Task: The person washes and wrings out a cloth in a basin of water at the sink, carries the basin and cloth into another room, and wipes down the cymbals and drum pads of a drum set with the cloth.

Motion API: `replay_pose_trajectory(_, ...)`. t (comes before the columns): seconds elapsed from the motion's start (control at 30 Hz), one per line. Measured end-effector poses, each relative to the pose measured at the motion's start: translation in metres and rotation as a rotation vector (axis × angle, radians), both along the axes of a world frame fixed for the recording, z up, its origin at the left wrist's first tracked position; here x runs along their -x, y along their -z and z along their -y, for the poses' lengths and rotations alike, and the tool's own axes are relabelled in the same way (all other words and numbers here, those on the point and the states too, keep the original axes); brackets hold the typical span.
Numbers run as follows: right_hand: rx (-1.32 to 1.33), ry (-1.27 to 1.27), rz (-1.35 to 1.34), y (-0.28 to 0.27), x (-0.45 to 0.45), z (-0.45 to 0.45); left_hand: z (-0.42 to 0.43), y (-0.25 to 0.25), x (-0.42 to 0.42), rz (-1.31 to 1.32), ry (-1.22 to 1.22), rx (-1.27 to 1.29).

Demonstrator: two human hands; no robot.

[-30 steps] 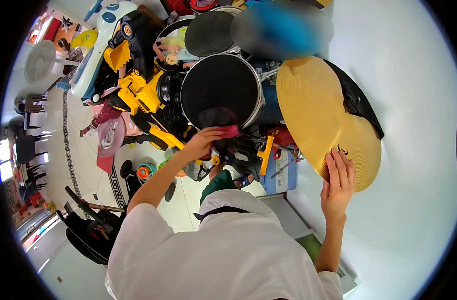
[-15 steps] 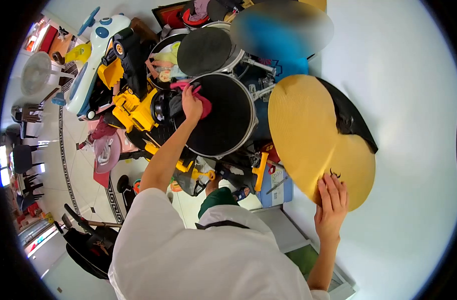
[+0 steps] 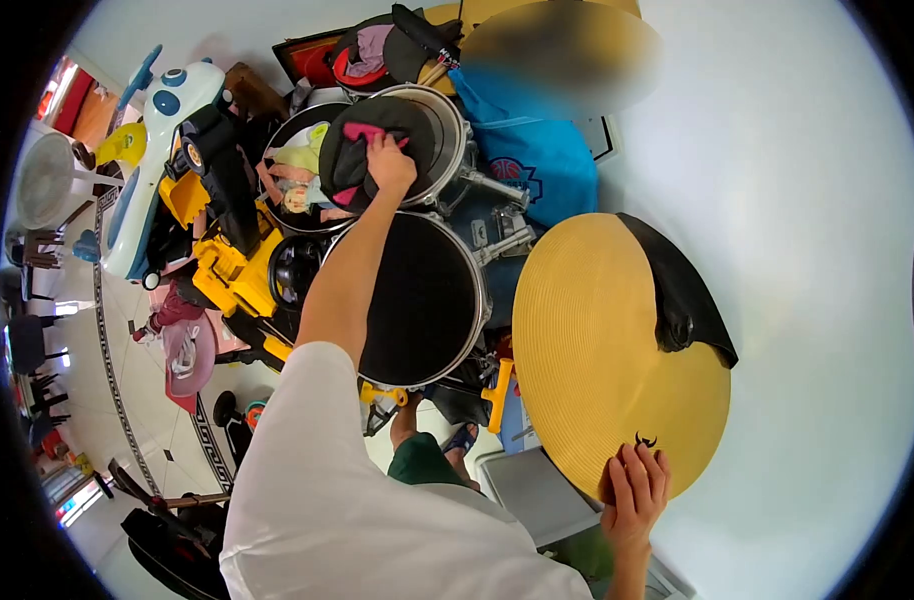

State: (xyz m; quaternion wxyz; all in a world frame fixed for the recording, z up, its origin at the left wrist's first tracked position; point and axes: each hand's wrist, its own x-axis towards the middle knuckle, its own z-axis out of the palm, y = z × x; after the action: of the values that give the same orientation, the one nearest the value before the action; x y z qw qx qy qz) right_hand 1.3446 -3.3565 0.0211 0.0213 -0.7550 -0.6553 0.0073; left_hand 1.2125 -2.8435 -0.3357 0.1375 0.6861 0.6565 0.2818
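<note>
My left hand (image 3: pixel 389 162) grips a pink and dark grey cloth (image 3: pixel 361 131) against the round dark pad (image 3: pixel 410 118) lying off-centre on the upper drum (image 3: pixel 451 155). Below it is the larger black-topped drum (image 3: pixel 422 300). My right hand (image 3: pixel 639 492) holds the lower edge of a large gold cymbal (image 3: pixel 587 340), its fingers on top near a small black mark. The thumb is mostly hidden. A black piece (image 3: pixel 689 300) covers the cymbal's right side.
Yellow toy trucks (image 3: pixel 232 265) and a white-and-blue ride-on toy (image 3: pixel 162 150) crowd the left. A blue bag (image 3: pixel 547 165) hangs behind the drums. Another cymbal (image 3: pixel 567 50) is blurred at the top. A white wall (image 3: pixel 817 300) stands on the right.
My left hand has moved with the cloth from the larger drum up to the pad on the upper drum. My right hand stays on the cymbal edge. The view has shifted.
</note>
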Motion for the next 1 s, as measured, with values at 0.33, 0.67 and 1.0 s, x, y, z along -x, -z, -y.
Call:
replay_pose_trajectory(0.33, -0.034, -0.005, -0.017, 0.003, 0.002, -0.004, 0.006, -0.029, 0.008, 0.241, 0.442, 0.090)
replay_pose_trajectory(0.67, -0.087, 0.002, -0.045, 0.004, 0.014, -0.015, 0.008, -0.013, -0.020, 0.553, 0.317, -0.032)
replay_pose_trajectory(1.0, -0.067, -0.007, -0.033, 0.000, 0.016, -0.020, -0.008, -0.036, -0.033, 1.059, 0.323, 0.374)
